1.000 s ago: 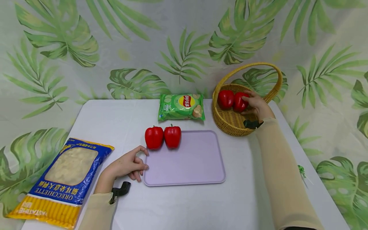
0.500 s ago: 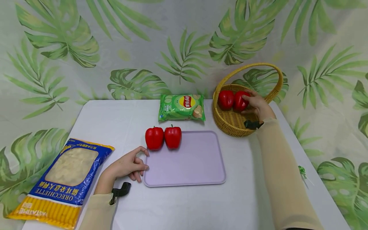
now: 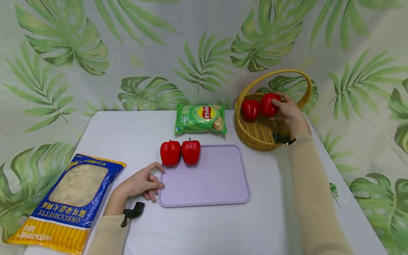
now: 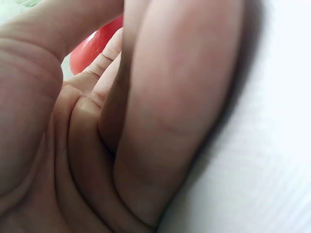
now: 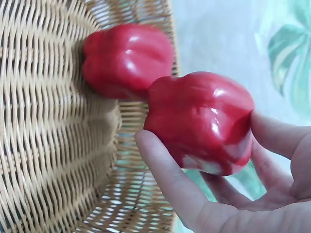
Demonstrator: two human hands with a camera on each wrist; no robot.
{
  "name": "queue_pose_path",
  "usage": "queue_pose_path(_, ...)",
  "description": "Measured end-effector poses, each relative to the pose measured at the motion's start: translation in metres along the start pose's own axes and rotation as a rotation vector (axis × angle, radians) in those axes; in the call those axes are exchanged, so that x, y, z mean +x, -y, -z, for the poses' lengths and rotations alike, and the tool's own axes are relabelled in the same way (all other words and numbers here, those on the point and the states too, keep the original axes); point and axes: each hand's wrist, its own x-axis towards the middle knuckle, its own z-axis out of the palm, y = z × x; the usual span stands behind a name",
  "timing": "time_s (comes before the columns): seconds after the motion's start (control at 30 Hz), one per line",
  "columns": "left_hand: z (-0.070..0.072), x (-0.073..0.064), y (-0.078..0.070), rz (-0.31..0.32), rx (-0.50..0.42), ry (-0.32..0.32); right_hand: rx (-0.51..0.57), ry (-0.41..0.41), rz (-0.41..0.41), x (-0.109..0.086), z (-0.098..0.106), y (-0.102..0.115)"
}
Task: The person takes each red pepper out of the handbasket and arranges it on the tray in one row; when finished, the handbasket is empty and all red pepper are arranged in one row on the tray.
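My right hand [image 3: 288, 111] grips a red bell pepper [image 5: 204, 121] between thumb and fingers, raised above the floor of the wicker basket [image 3: 255, 140]. Beside it in the basket lies a second red bell pepper [image 5: 129, 60], overlapped by the held one in the right wrist view. My left hand [image 3: 141, 182] rests at the left rim of the pale purple tray [image 3: 207, 184], with two fingertips touching the rim and the fingers loosely bent. Two more red bell peppers, one left [image 3: 170, 153] and one right [image 3: 191, 152], stand side by side at the tray's far left corner.
A green bag of chips [image 3: 200, 119] lies behind the tray. On the left, a blue and yellow bag of orecchiette pasta [image 3: 68, 202] slants over the table edge. The basket's tall arched handle [image 3: 271, 75] rises over the right hand. A small green item [image 3: 333, 188] lies at the right.
My right hand has lifted the bell pepper it grips up and slightly right, away from the other one in the basket. The left hand and tray have stayed put.
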Motion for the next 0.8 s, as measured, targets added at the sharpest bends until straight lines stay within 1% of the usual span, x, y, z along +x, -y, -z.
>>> queue_pose_path(0.17,0.000,0.000,0.000,0.000,0.009,-0.006,0.036,-0.024,0.039,-0.016,-0.007,0.005)
queue_pose_path(0.3,0.000,0.000,0.000,0.004,0.013,-0.009,0.075,-0.020,0.089,-0.030,-0.013,0.007)
queue_pose_path(0.53,0.000,0.000,0.001,0.003,0.008,-0.007,0.111,0.020,0.178,-0.053,-0.022,0.000)
queue_pose_path(0.7,0.000,0.000,0.000,0.000,0.007,-0.006,0.084,0.053,0.247,-0.072,-0.033,-0.002)
queue_pose_path(0.8,0.001,0.000,0.000,-0.003,0.011,-0.006,0.076,0.079,0.274,-0.083,-0.041,-0.003)
